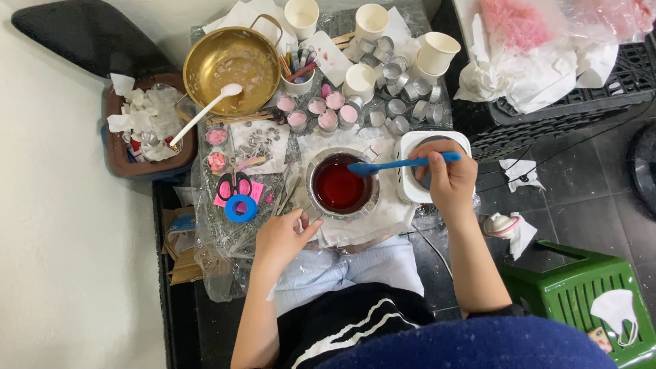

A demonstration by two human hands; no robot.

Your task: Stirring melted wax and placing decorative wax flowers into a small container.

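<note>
My right hand [449, 176] grips the handle of a blue spatula [396, 164], whose tip reaches over a small metal pot [340, 186] filled with dark red liquid. My left hand [281, 238] rests at the pot's lower left, fingers pinching near its rim or handle. The pot stands on a white cloth on a low table covered with plastic sheet. Beside my right hand sits a small white hot plate [410, 184].
A brass bowl [232, 61] with a white spoon sits at the back left. Several paper cups [437, 51], small metal tins [400, 102] and pink-filled tins [328, 109] crowd the back. Scissors and blue tape roll [240, 208] lie left. A green stool [581, 294] stands right.
</note>
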